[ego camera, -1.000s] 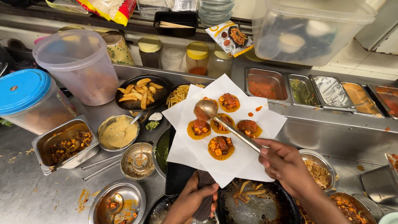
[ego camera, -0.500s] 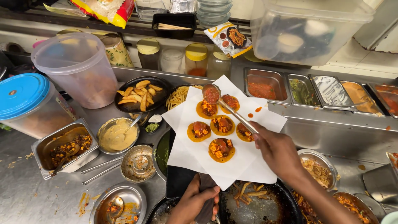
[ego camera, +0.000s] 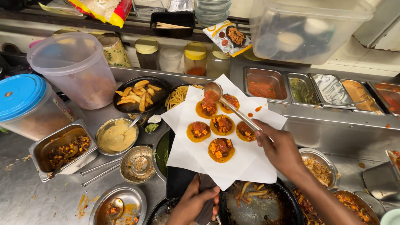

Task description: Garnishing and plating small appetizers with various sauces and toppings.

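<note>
**Ladle tipped over the far round of food**

The ladle (ego camera: 233, 106) lies on a slant: its long handle runs from the right hand (ego camera: 280, 146) up and away to the left, and the bowl end points toward the back of the table, resting over the farthest of six small topped rounds (ego camera: 207, 109). Red sauce sits in the bowl and on that round.

The right hand is clenched around the handle's near end, fingers wrapped tight. The left hand (ego camera: 195, 205), nearer the body and lower left of the right one, grips the dark handle (ego camera: 205, 196) under a tray covered with white paper (ego camera: 233, 162); the rounds lie on that paper, just left of the right hand.

Below the hands is a black pan (ego camera: 266, 206) with scraps in it. Beyond the right hand, a row of steel sauce wells (ego camera: 321, 87) is set into the steel table (ego camera: 25, 196). Far to the left stand a bowl of pale sauce (ego camera: 114, 137), a dish of fried wedges (ego camera: 139, 95) and a clear tub (ego camera: 71, 71).
</note>
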